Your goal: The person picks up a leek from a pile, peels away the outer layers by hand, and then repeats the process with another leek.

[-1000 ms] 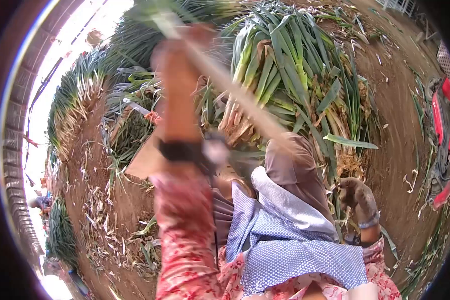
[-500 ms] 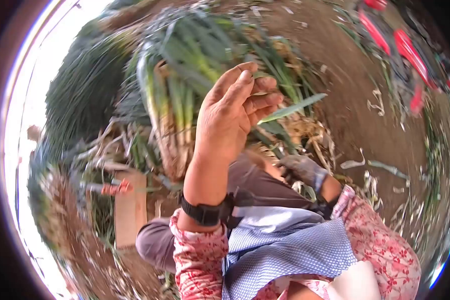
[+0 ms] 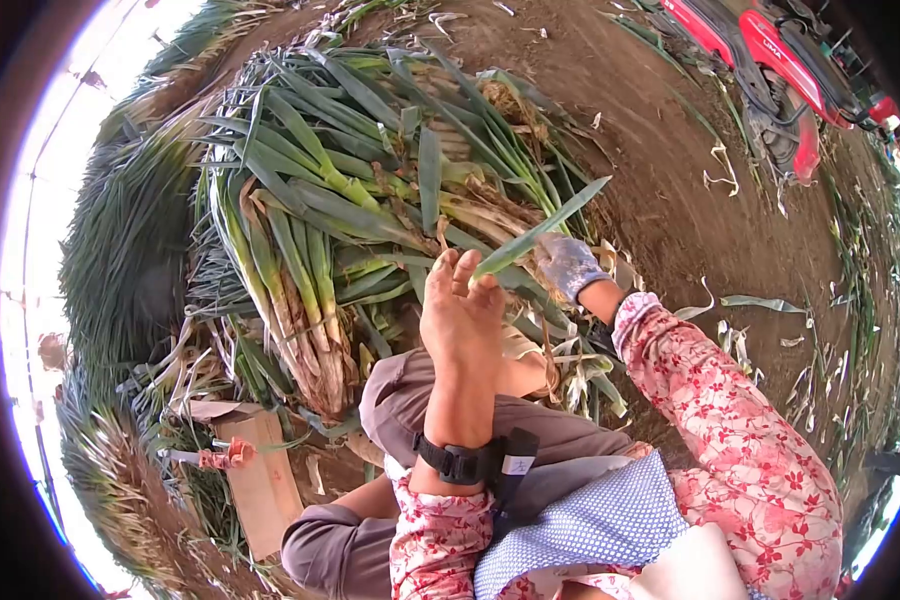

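Observation:
My left hand [image 3: 463, 305], bare and with a black strap on its wrist, is raised in front of my knees. Its fingers are closed on a torn green onion leaf [image 3: 555, 225] that sticks out to the upper right. My right hand [image 3: 567, 265], in a grey dirty glove, rests low at the near right edge of a heap of large green onions [image 3: 335, 175]. A brownish onion stalk [image 3: 485, 212] runs toward its fingers. The leaf and the heap hide those fingertips, so their grip does not show.
A thick stack of green onions [image 3: 120, 250] stands at the left. Near my left knee lies a cardboard piece [image 3: 263, 485] beside an orange-wrapped handle [image 3: 232, 454]. A red machine [image 3: 775, 50] stands upper right. Dry leaf scraps litter the soil.
My right hand has moved from beside my knee up and left to the heap. The left hand has dropped lower, still holding the leaf. The view has shifted and sharpened.

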Available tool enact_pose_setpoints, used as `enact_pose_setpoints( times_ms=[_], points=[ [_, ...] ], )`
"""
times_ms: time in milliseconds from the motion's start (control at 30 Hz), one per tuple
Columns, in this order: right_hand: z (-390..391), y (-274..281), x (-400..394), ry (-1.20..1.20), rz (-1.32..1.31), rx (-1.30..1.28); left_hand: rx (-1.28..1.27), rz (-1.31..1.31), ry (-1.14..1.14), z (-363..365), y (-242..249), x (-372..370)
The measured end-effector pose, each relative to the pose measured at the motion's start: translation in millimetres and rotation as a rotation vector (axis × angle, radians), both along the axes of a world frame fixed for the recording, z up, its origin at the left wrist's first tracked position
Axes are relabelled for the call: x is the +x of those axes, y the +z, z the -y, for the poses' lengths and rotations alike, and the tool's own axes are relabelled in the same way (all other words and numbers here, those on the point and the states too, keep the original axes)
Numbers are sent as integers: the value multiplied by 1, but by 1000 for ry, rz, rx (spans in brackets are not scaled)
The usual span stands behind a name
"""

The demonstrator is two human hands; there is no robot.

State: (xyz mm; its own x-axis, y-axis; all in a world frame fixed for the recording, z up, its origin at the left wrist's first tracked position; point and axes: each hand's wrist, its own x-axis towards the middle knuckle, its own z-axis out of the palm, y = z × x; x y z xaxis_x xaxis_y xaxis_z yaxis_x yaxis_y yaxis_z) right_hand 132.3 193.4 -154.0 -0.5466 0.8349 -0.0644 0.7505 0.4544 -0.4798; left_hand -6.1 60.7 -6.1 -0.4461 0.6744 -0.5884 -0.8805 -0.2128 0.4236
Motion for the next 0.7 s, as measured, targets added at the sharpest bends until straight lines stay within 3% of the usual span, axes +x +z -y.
enact_pose_setpoints(
  times_ms=[67,133,200,233,367,467,633,700],
  points=[
    [-8,-14,-10,103,63,44,16,9,-17,1,-3,-1],
    [-21,-45,-20,39,85,182,-14,-26,-81,3,-7,-1],
    [-25,-42,-32,-47,78,318,-55,-62,-141,3,1,1],
    [-32,-38,-35,-60,238,136,-46,-57,-160,3,3,1],
    [-51,-42,-45,25,521,78,-27,-75,-183,3,3,-4],
    [-64,-29,-50,18,475,-113,-49,-81,-192,4,3,-8],
    [-37,20,-39,188,65,-32,-49,-101,-190,3,2,-10],
    [-25,65,-27,146,-4,-360,-69,-108,-175,4,1,-10]
  ],
)
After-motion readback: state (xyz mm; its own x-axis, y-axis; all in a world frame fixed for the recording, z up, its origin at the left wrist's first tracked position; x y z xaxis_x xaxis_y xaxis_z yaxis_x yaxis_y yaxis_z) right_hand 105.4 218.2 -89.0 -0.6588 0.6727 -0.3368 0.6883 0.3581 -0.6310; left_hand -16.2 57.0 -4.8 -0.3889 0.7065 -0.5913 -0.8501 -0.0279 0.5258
